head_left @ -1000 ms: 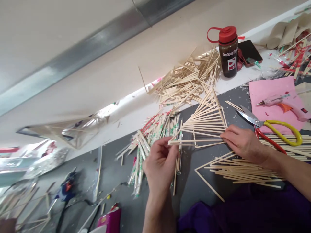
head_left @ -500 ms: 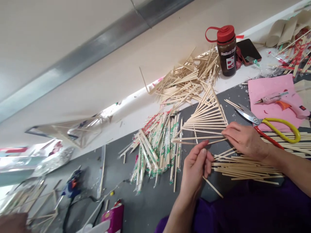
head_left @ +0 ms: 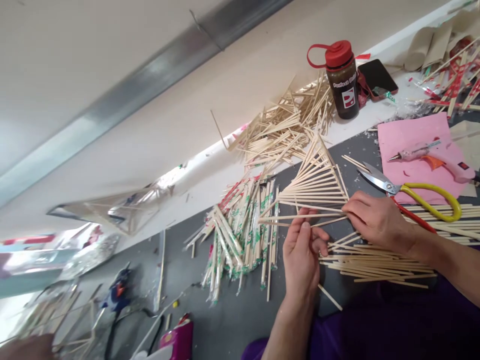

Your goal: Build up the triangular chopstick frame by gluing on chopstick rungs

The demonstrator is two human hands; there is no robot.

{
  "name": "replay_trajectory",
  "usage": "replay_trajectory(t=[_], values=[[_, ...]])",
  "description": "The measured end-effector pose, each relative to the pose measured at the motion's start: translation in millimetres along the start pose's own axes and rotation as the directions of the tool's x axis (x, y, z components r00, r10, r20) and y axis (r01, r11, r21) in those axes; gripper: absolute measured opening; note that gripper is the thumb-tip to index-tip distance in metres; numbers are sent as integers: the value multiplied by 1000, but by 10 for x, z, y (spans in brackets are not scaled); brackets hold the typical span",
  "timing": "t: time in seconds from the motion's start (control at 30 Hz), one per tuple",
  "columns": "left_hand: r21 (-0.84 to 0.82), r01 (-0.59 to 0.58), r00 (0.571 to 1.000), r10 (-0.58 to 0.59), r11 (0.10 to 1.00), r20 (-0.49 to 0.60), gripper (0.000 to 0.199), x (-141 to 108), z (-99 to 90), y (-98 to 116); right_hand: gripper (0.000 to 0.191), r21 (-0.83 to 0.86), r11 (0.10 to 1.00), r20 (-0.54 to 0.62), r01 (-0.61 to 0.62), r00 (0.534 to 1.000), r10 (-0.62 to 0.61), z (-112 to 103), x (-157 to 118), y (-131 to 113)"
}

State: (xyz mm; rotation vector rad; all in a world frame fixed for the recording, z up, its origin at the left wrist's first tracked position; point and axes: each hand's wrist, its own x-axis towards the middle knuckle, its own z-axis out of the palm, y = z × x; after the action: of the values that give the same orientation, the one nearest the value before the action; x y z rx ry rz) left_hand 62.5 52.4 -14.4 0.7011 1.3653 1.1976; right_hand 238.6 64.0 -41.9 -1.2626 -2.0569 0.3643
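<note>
A fan-like frame of bare wooden chopsticks [head_left: 318, 186] stands in front of me, its sticks stacked in a twist. My right hand [head_left: 375, 220] pinches the frame's near right corner, where stick ends meet. My left hand [head_left: 303, 250] is under the frame's near side, palm up. Its index and middle fingertips lie behind the near chopstick and its thumb is in front, in a light grip, with the other fingers loosely curled. Below both hands, loose chopsticks [head_left: 375, 262] lie in a row, partly covered by my right hand and forearm.
Wrapped chopsticks [head_left: 243, 225] lie left of the frame, with a heap of bare ones [head_left: 285, 127] behind. Yellow-and-red-handled scissors [head_left: 393, 187] and a pink glue gun [head_left: 435, 155] on pink foam [head_left: 393, 130] are at right. A red-capped bottle [head_left: 343, 85] stands at the back.
My left hand has moved up and left slightly, its fingers now behind the near chopstick. My right hand keeps its pinch at the corner. The whole view has shifted a little.
</note>
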Motion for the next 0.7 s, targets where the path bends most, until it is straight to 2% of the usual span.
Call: replay_trajectory(t=[0.13, 0.43, 0.7], values=[[-70, 7, 999, -10, 998, -47, 34, 23, 55, 12, 19, -22, 1000, -39, -1, 999, 0, 14, -13, -18], [-168, -22, 994, 4, 986, -108, 25, 55, 108, -5, 22, -18, 1000, 11, -25, 1000, 25, 34, 0, -21], [-231, -32, 993, 5, 973, -116, 31, 52, 189, -8, 21, -40, 998, 20, -44, 999, 44, 68, 6, -39]])
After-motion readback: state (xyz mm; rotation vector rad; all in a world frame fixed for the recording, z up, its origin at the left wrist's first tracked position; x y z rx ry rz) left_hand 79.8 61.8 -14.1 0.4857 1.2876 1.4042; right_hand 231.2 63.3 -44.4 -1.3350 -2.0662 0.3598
